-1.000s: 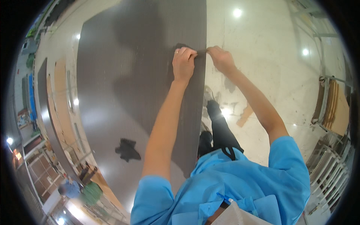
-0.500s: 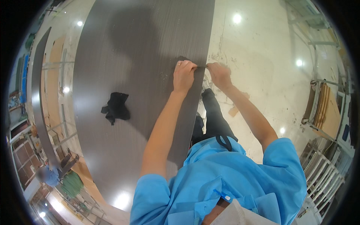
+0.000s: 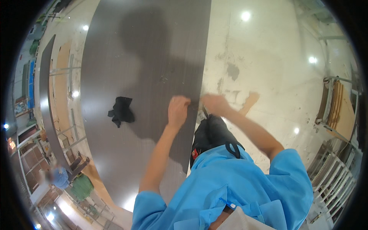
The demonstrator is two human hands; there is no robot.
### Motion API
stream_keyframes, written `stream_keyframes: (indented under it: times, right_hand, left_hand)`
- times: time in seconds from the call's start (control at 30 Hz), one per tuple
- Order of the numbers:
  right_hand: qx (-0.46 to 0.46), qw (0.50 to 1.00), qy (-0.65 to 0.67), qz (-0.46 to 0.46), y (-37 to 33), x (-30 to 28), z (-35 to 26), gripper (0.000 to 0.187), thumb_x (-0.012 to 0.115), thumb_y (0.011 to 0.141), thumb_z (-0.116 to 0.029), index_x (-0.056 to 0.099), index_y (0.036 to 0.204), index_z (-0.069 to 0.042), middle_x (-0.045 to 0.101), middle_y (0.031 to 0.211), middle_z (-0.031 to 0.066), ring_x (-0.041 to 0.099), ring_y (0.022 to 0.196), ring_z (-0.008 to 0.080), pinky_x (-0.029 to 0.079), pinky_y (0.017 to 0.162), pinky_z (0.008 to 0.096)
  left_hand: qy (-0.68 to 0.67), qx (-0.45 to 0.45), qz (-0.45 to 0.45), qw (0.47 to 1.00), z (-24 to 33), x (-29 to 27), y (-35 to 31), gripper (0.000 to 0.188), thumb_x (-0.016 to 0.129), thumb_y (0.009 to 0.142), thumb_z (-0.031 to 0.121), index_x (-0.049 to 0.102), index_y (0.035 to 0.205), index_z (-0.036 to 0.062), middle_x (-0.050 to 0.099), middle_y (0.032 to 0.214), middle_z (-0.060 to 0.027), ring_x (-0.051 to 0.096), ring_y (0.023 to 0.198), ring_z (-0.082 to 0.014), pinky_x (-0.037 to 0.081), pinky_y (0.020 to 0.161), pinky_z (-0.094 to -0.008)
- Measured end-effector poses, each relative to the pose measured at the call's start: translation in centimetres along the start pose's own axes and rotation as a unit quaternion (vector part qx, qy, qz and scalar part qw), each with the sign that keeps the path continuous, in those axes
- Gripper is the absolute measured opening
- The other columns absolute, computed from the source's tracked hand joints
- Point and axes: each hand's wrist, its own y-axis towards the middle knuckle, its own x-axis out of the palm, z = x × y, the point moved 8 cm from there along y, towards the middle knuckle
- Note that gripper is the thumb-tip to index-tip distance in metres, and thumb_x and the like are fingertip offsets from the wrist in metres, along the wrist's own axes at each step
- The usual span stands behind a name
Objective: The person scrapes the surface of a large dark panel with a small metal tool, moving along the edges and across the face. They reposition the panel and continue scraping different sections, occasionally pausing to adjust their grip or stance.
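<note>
A long dark grey-brown board (image 3: 145,76) with a fine streaked grain lies flat in front of me. Over its right edge my left hand (image 3: 178,111) is closed, fingers pinched together. My right hand (image 3: 215,104) is just beyond that edge, above the floor, also closed and smeared by motion. What looks like a thin dark strip (image 3: 205,112) hangs under the right hand's fingers; whether it runs across to the left hand is too blurred to tell. A crumpled black cloth (image 3: 122,111) rests on the board, left of both hands.
To the left stand racks with long panels (image 3: 46,88), and a person in blue (image 3: 59,177) is at the lower left. Stacked brown boards (image 3: 337,103) lean at the right above a white barred rack (image 3: 333,176). A tan scrap (image 3: 250,102) is on the pale floor (image 3: 268,69).
Both hands have come back along the board's right edge toward my body, still close together. The view has shifted slightly. The black cloth stays in its place on the board.
</note>
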Motion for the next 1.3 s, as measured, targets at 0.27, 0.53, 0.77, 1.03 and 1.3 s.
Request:
stream_keyframes:
  times: [0.27, 0.53, 0.77, 1.03, 1.3]
  right_hand:
    - [0.055, 0.976, -0.087, 0.190, 13.0, -9.7, 14.7, 0.016, 0.060, 0.102, -0.015, 0.073, 0.112, -0.013, 0.073, 0.102, 0.0119, 0.073, 0.086, 0.0379, 0.061, 0.072, 0.0480]
    - [0.060, 0.979, -0.058, 0.184, 9.4, -7.0, 11.1, 0.012, 0.063, 0.104, -0.015, 0.068, 0.113, -0.010, 0.072, 0.100, 0.0111, 0.073, 0.084, 0.0355, 0.060, 0.070, 0.0468]
    - [0.058, 0.983, -0.057, 0.167, 3.6, -2.3, 3.6, 0.013, 0.064, 0.105, -0.017, 0.068, 0.113, -0.008, 0.071, 0.098, 0.0120, 0.073, 0.084, 0.0343, 0.060, 0.068, 0.0438]
    - [0.068, 0.980, -0.053, 0.182, -4.0, 2.3, -5.4, 0.014, 0.064, 0.105, -0.015, 0.068, 0.115, -0.007, 0.070, 0.097, 0.0121, 0.073, 0.085, 0.0355, 0.060, 0.070, 0.0452]
    - [0.068, 0.981, -0.056, 0.172, -12.0, 8.0, -13.9, 0.020, 0.067, 0.096, -0.007, 0.069, 0.116, -0.005, 0.068, 0.095, 0.0131, 0.073, 0.084, 0.0349, 0.060, 0.068, 0.0435]
  left_hand:
    - [0.051, 0.036, 0.074, 0.995, -2.6, 5.0, 21.3, 0.007, 0.074, 0.092, 0.013, 0.077, 0.096, 0.0082, 0.075, 0.100, -0.0084, 0.066, 0.100, -0.0348, 0.053, 0.089, -0.0459]
    - [0.030, 0.028, 0.068, 0.997, -2.6, 4.2, 16.0, 0.007, 0.077, 0.092, 0.014, 0.078, 0.095, 0.0080, 0.076, 0.098, -0.0078, 0.067, 0.100, -0.0324, 0.051, 0.091, -0.0449]
    - [0.001, 0.045, 0.104, 0.994, -1.6, 1.8, 5.2, 0.003, 0.077, 0.090, 0.009, 0.076, 0.091, 0.0071, 0.075, 0.096, -0.0073, 0.065, 0.095, -0.0323, 0.052, 0.087, -0.0438]
    - [-0.028, 0.035, 0.104, 0.994, -0.4, -0.7, -7.1, 0.004, 0.077, 0.090, 0.007, 0.075, 0.091, 0.0050, 0.073, 0.094, -0.0093, 0.065, 0.092, -0.0326, 0.051, 0.087, -0.0438]
    - [-0.033, 0.053, 0.089, 0.994, 0.6, -2.8, -19.2, 0.005, 0.077, 0.090, 0.004, 0.075, 0.095, 0.0030, 0.073, 0.098, -0.0126, 0.066, 0.095, -0.0342, 0.051, 0.089, -0.0443]
